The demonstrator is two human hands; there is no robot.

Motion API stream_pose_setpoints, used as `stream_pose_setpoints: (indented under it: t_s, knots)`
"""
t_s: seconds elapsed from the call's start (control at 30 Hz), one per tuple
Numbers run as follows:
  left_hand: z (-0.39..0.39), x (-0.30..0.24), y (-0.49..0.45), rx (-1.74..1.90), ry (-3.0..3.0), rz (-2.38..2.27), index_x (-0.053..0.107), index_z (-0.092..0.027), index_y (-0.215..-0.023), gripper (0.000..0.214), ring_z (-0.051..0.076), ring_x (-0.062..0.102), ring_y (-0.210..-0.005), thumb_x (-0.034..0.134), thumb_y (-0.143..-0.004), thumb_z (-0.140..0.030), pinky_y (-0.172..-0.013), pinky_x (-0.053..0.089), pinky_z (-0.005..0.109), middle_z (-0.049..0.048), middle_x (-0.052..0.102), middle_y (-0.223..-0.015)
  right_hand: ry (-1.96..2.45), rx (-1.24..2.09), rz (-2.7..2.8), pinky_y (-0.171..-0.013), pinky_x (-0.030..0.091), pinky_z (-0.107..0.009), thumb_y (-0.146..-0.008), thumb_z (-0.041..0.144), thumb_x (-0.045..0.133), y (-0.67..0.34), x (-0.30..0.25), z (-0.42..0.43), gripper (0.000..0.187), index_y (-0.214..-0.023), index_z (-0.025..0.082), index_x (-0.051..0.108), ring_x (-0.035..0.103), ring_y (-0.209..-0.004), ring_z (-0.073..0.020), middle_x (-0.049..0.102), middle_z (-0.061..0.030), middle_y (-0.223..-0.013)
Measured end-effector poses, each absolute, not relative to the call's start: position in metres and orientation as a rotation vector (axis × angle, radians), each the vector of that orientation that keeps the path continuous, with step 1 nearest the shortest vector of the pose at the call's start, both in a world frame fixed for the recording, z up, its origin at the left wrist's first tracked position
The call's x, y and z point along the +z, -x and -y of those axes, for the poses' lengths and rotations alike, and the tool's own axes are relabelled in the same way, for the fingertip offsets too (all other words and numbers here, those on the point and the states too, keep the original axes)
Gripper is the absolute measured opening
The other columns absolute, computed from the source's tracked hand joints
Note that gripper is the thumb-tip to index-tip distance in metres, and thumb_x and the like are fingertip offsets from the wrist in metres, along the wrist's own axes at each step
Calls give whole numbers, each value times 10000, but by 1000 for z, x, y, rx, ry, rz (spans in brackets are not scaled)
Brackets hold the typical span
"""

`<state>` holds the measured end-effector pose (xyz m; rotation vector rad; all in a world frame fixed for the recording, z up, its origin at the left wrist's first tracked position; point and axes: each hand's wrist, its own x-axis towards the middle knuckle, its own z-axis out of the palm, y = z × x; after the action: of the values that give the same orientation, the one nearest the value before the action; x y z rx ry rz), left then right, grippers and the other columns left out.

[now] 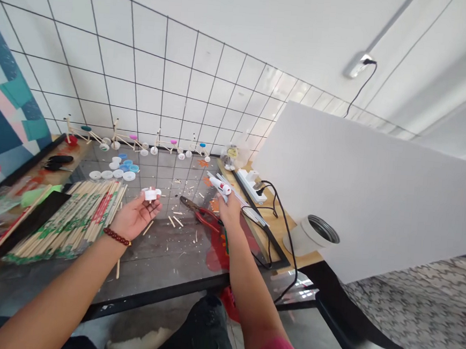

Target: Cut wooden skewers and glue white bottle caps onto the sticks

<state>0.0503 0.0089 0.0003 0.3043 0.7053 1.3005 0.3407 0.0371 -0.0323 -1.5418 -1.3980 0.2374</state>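
Observation:
My left hand [134, 220], palm up, pinches white bottle caps [151, 194] that appear joined, with a bit of light wood showing at them. A beaded bracelet circles that wrist. In my right hand [230, 209] is a white hot glue gun [219, 185], its nozzle pointing to the far left; my fingers wrap its handle and are partly hidden. Red-handled pliers [209, 221] lie on the table between my hands. Short cut sticks [177, 220] and crumbs are scattered around them. White and blue bottle caps [129, 175] lie loose beyond my left hand.
Packs of wooden chopsticks [72, 218] lie left. Several small stick bicycles [171, 144] stand along the back below a wire grid [164, 56]. At right are a power strip [252, 185] with black cords, a white cylindrical container [304, 236] and a large white board [356, 189].

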Motion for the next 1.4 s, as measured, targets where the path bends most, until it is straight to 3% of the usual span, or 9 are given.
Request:
stream_pose_setpoints:
  t_s: [0.13, 0.4, 0.73, 1.4]
  knots:
    - [-10, -4, -51, 1320, -336, -692, 691, -113, -1012, 227, 155, 693, -675, 469, -970, -138, -694, 621, 314, 123, 737, -860, 1191, 420, 1559, -893, 521, -379, -897, 404, 579, -307, -31, -24, 355, -1156, 171, 651, 670, -952, -238, 734, -90, -1066]
    - [-11, -13, -52, 1320, -366, -704, 697, -116, -976, 168, 149, 709, -723, 544, -922, -73, -761, 625, 311, 97, 749, -891, 1038, 535, 1774, -707, 523, -320, -882, 448, 594, -275, -34, -7, 330, -1028, 166, 683, 624, -716, -199, 704, -49, -820]
    - [-11, -12, -55, 1300, -353, -713, 714, -114, -969, 141, 147, 704, -703, 600, -895, -75, -728, 631, 302, 82, 734, -859, 1011, 581, 1813, -727, 523, -315, -877, 442, 598, -272, -36, -7, 350, -1082, 164, 655, 642, -750, -197, 716, -49, -872]
    - [-10, -15, -54, 1287, -353, -682, 712, -131, -981, 151, 137, 676, -686, 603, -890, -80, -729, 614, 300, 78, 724, -855, 1024, 584, 1789, -632, 480, -282, -859, 477, 595, -276, -38, -12, 345, -999, 170, 668, 556, -632, -159, 653, -16, -746]
